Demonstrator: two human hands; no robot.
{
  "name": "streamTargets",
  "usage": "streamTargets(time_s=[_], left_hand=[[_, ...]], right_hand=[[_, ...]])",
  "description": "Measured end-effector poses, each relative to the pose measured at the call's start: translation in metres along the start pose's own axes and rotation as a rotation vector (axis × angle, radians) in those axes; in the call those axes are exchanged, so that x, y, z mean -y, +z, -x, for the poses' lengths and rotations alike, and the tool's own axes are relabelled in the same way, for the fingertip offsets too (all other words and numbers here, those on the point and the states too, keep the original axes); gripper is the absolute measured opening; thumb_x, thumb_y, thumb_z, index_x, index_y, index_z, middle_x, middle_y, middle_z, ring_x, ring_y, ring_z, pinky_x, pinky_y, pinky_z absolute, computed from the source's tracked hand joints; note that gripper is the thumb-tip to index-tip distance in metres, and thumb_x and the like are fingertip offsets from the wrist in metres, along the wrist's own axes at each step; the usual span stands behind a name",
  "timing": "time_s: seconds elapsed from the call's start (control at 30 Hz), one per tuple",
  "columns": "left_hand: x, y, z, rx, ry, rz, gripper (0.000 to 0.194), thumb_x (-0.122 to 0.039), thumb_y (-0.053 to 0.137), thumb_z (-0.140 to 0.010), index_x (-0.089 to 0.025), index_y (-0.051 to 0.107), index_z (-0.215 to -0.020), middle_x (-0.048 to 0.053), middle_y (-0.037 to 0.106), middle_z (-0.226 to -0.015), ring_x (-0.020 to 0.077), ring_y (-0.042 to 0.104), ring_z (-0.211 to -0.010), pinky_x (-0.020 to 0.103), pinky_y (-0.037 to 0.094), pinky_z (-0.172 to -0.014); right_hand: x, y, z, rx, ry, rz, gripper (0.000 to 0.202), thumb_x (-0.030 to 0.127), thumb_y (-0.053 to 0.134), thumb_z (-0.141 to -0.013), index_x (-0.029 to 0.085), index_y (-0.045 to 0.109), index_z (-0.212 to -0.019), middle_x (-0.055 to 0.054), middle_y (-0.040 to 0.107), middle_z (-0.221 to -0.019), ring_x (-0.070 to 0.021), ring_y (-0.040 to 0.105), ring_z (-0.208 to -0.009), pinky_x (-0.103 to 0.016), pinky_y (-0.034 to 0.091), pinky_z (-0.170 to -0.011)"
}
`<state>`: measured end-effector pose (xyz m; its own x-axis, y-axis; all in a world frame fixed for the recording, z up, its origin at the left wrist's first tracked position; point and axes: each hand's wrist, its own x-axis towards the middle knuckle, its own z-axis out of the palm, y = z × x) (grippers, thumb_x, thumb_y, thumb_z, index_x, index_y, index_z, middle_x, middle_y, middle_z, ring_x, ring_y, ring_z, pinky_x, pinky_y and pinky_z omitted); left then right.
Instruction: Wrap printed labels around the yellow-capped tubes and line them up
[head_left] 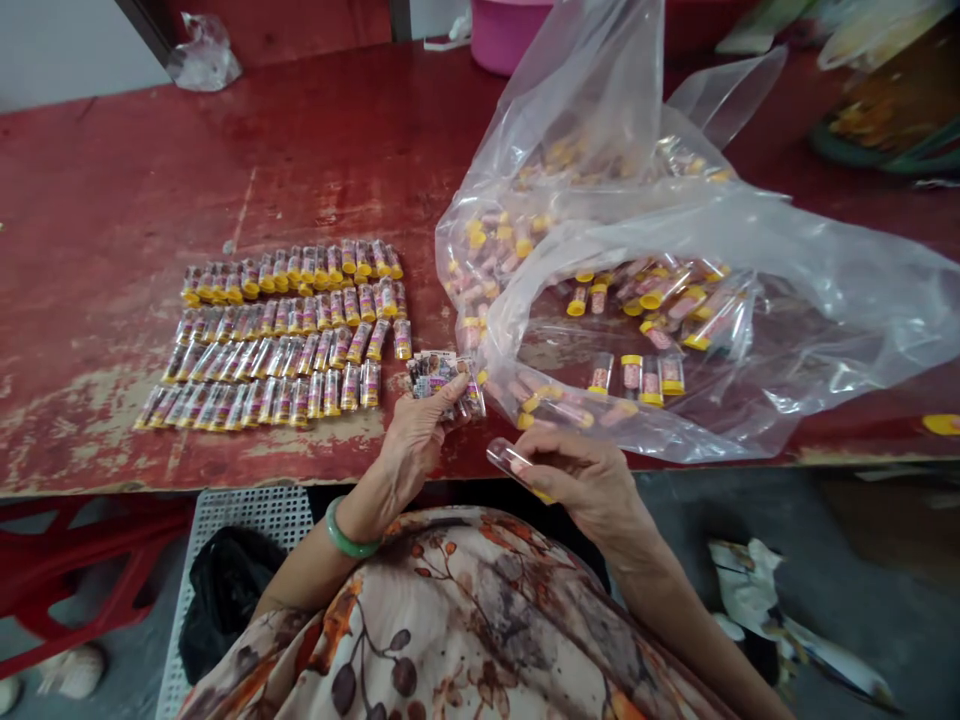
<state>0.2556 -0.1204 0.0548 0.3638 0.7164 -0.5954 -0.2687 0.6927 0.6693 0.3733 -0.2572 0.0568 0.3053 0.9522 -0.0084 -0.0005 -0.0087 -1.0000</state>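
My left hand [420, 420] grips a small stack of printed labels [448, 378], thumb on top, just over the table's front edge. Between the fingers of my right hand [581, 470] is a clear tube with a yellow cap [508, 458], tilted, its cap end partly hidden by the fingers. To the left lie several rows of labelled tubes [285, 345] with yellow caps. On the right, an open clear plastic bag [840, 300] holds many loose tubes with pink contents [660, 300]; a few tubes [651, 376] are at its mouth near my right hand.
The red table [97, 250] has worn paint along its front. Behind the bag stands a pink tub [506, 35]. A crumpled plastic bag [204, 55] lies at the back left. Below are a red stool [90, 570] and a black bag [225, 590] on a white perforated seat [247, 505].
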Motion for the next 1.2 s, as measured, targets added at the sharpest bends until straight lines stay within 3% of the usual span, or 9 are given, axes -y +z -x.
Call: streamTargets(time_s=[0.13, 0.23, 0.33, 0.53, 0.7, 0.93, 1.03, 1.1, 1.2], left_hand=[[0.003, -0.003, 0.002, 0.01, -0.048, 0.052, 0.034, -0.032, 0.089, -0.049, -0.014, 0.068, -0.069, 0.001, 0.068, -0.068, 0.011, 0.061, -0.058, 0.025, 0.052, -0.055], [0.003, -0.004, 0.002, 0.018, -0.105, 0.09, 0.032, -0.031, 0.089, -0.051, -0.014, 0.069, -0.07, 0.001, 0.068, -0.069, 0.0112, 0.062, -0.06, 0.024, 0.052, -0.055], [0.003, -0.004, 0.003, 0.003, -0.146, 0.116, 0.028, -0.027, 0.088, -0.053, -0.014, 0.069, -0.07, 0.001, 0.069, -0.068, 0.0113, 0.062, -0.06, 0.023, 0.052, -0.054], [0.005, -0.005, 0.007, 0.082, -0.147, 0.135, 0.028, -0.028, 0.086, -0.058, -0.014, 0.07, -0.076, 0.003, 0.071, -0.076, 0.0138, 0.065, -0.065, 0.024, 0.053, -0.058], [0.009, -0.006, 0.01, 0.058, -0.086, 0.092, 0.036, -0.03, 0.088, -0.054, -0.013, 0.07, -0.08, 0.005, 0.072, -0.077, 0.0143, 0.065, -0.062, 0.026, 0.054, -0.058], [0.02, -0.009, 0.015, 0.14, 0.041, 0.053, 0.036, -0.029, 0.088, -0.053, -0.011, 0.071, -0.079, 0.005, 0.071, -0.076, 0.0142, 0.064, -0.064, 0.028, 0.051, -0.066], [0.015, -0.01, 0.016, 0.132, 0.027, 0.074, 0.034, -0.029, 0.088, -0.055, -0.012, 0.071, -0.08, 0.004, 0.072, -0.076, 0.0137, 0.064, -0.064, 0.029, 0.052, -0.07], [0.009, -0.009, 0.016, 0.128, 0.021, 0.118, 0.034, -0.029, 0.088, -0.055, -0.013, 0.072, -0.08, 0.004, 0.072, -0.078, 0.0135, 0.065, -0.068, 0.029, 0.052, -0.074], [0.005, -0.007, 0.02, 0.155, -0.009, 0.121, 0.032, -0.027, 0.088, -0.054, -0.013, 0.072, -0.077, 0.004, 0.073, -0.078, 0.0134, 0.066, -0.069, 0.027, 0.051, -0.073]], right_hand=[[0.003, 0.01, -0.008, -0.186, -0.429, 0.541, 0.006, 0.023, 0.07, -0.08, 0.019, 0.068, -0.084, 0.0, 0.065, -0.072, -0.0106, 0.059, -0.063, -0.023, 0.047, -0.06], [-0.003, 0.013, -0.009, -0.272, -0.611, 0.818, 0.011, 0.021, 0.07, -0.08, 0.018, 0.066, -0.09, -0.002, 0.066, -0.078, -0.0116, 0.062, -0.068, -0.022, 0.049, -0.062], [-0.008, 0.015, -0.007, -0.315, -0.685, 1.017, 0.013, 0.023, 0.07, -0.081, 0.018, 0.065, -0.092, -0.003, 0.066, -0.078, -0.0123, 0.062, -0.069, -0.022, 0.048, -0.062], [-0.007, 0.023, -0.006, -0.408, -0.727, 1.083, 0.018, 0.024, 0.071, -0.081, 0.018, 0.064, -0.096, -0.004, 0.066, -0.08, -0.0132, 0.064, -0.072, -0.022, 0.049, -0.066], [-0.006, 0.028, -0.006, -0.434, -0.72, 1.239, 0.018, 0.027, 0.07, -0.082, 0.015, 0.063, -0.093, -0.004, 0.066, -0.077, -0.0133, 0.063, -0.069, -0.023, 0.047, -0.065], [-0.009, 0.036, -0.013, -0.427, -0.586, 1.064, 0.019, 0.033, 0.066, -0.085, 0.017, 0.059, -0.092, -0.005, 0.065, -0.082, -0.015, 0.063, -0.072, -0.025, 0.047, -0.061], [-0.004, 0.028, -0.015, -0.244, -0.487, 0.769, 0.024, 0.037, 0.063, -0.086, 0.018, 0.057, -0.1, -0.005, 0.063, -0.086, -0.0144, 0.062, -0.072, -0.026, 0.05, -0.062], [0.001, 0.02, -0.014, -0.134, -0.465, 0.637, 0.025, 0.032, 0.062, -0.087, 0.02, 0.056, -0.108, -0.004, 0.063, -0.088, -0.0148, 0.062, -0.076, -0.028, 0.053, -0.066], [0.004, 0.016, -0.01, -0.19, -0.537, 0.618, 0.025, 0.017, 0.061, -0.085, 0.021, 0.057, -0.11, -0.003, 0.062, -0.085, -0.0159, 0.062, -0.081, -0.031, 0.054, -0.071]])
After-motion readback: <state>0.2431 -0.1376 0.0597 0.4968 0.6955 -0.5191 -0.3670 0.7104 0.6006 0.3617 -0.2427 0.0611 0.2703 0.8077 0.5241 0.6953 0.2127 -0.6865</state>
